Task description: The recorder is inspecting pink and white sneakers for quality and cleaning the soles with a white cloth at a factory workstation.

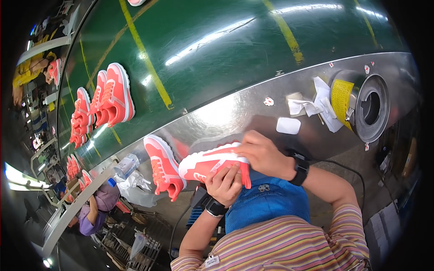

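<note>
The coral shoe point(212, 163) lay on its side between both hands, just off the near edge of the steel bench point(235, 113), its long axis running roughly left to right across the person's front, white sole turned up and away, toe toward the person's left; the left hand point(224, 184) came up from beneath and was closed round the underside near the middle, fingers curled against the upper, while the right hand point(264, 156) lay over the heel end from above, fingers bent down onto the sole edge, so each hand had hold of the shoe and neither was open. The right hand sat nearer the bench, the left nearer the body (both wrists wore dark watches).

Just to the left of the held shoe a second coral shoe point(163, 168) rested sole-down on the bench edge, its toe overhanging toward the person, close to but seemingly apart from the held one; left of that lay a clear plastic bottle point(124, 166) and crumpled plastic wrap point(135, 187). To the right, well apart, sat a white pad point(288, 125), scraps of white paper point(316, 104) and a round metal housing point(368, 106) with a yellow roll point(341, 97) beside it; between the pad and the hands the steel showed bare. Beyond the bench ran a green conveyor belt point(217, 49) carrying pairs of coral shoes point(110, 97) far to the left.
</note>
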Available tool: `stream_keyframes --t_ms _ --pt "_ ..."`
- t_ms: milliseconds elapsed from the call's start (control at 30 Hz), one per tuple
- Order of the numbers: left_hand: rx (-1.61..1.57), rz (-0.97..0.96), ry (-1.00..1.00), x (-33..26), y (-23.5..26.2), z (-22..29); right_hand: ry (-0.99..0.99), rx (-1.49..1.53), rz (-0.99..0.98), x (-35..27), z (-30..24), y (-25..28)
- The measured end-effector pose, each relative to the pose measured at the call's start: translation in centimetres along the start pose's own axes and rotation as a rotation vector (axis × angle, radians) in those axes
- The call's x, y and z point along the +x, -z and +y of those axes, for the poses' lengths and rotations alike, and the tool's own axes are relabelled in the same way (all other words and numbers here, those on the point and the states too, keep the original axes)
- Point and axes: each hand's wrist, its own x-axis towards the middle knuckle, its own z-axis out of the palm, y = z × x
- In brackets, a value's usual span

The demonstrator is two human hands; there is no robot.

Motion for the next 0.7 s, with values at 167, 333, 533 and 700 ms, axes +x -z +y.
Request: stream_keyframes --t_ms 167,333,533,700 --pt "0.043 -0.005 0.011 -0.2 0.2 0.3 -0.064 0.05 0.023 -2.1 0.5 0.6" --pt "0.038 0.002 0.007 -0.3 -0.2 0.1 0.064 0.015 -0.081 1.6 0.2 -0.5" --pt "0.052 0.011 -0.008 -0.9 -0.2 0.2 0.021 -0.058 -0.108 -1.0 0.1 0.6" --pt "0.046 0.03 0.003 -0.6 -0.3 0.2 0.097 -0.063 -0.184 1.5 -0.3 0.3"
